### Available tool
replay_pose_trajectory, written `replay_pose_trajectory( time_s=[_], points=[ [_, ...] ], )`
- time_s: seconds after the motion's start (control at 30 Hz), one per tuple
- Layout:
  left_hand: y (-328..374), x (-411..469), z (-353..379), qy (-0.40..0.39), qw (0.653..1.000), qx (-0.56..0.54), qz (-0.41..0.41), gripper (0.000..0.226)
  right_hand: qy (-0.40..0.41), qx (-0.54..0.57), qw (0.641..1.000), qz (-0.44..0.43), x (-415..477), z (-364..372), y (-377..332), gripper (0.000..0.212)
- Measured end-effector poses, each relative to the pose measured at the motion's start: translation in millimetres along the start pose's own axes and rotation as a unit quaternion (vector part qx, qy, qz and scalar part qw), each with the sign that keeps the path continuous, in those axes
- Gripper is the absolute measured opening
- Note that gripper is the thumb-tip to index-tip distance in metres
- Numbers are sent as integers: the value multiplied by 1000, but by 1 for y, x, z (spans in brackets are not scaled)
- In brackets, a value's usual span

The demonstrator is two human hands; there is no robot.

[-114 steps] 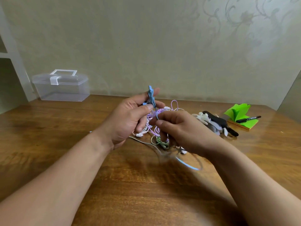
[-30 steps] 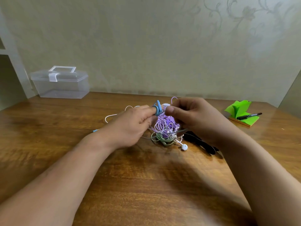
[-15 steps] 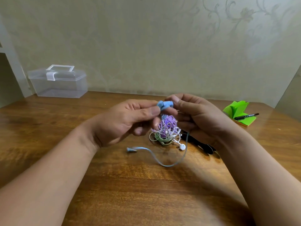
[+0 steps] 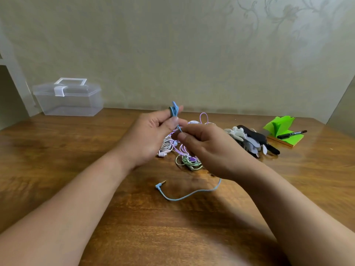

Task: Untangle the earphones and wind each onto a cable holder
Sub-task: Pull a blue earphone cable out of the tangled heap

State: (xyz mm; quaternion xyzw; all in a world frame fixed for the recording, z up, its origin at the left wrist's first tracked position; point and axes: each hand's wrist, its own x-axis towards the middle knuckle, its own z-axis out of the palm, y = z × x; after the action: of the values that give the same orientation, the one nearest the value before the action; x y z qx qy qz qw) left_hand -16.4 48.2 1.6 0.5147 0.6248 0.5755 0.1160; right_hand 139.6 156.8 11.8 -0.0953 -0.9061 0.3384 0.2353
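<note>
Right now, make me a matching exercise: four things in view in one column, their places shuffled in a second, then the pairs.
1. blue plastic cable holder
2. blue angled audio plug
3. black marker pen
4. clear plastic lidded box

A. on the green sticky-note pad
B. gripped in the left hand
C. lying flat, nearest the person
D. far back left

Pairs: 1-B, 2-C, 3-A, 4-D.
</note>
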Motion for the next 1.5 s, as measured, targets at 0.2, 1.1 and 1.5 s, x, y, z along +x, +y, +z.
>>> replay_pose_trajectory(
  time_s=[0.2,1.1,1.5],
  points=[
    [-11,-2,-3,-123,956,263,48,30,72,-70,995,8,0,-14,5,31],
    [-6,0,0,-4,997,76,13,32,-41,101,992,70,2,1,6,27],
    [6,-10,-5,-235,969,77,-5,41,43,129,991,17,3,-37,12,19]
  ],
)
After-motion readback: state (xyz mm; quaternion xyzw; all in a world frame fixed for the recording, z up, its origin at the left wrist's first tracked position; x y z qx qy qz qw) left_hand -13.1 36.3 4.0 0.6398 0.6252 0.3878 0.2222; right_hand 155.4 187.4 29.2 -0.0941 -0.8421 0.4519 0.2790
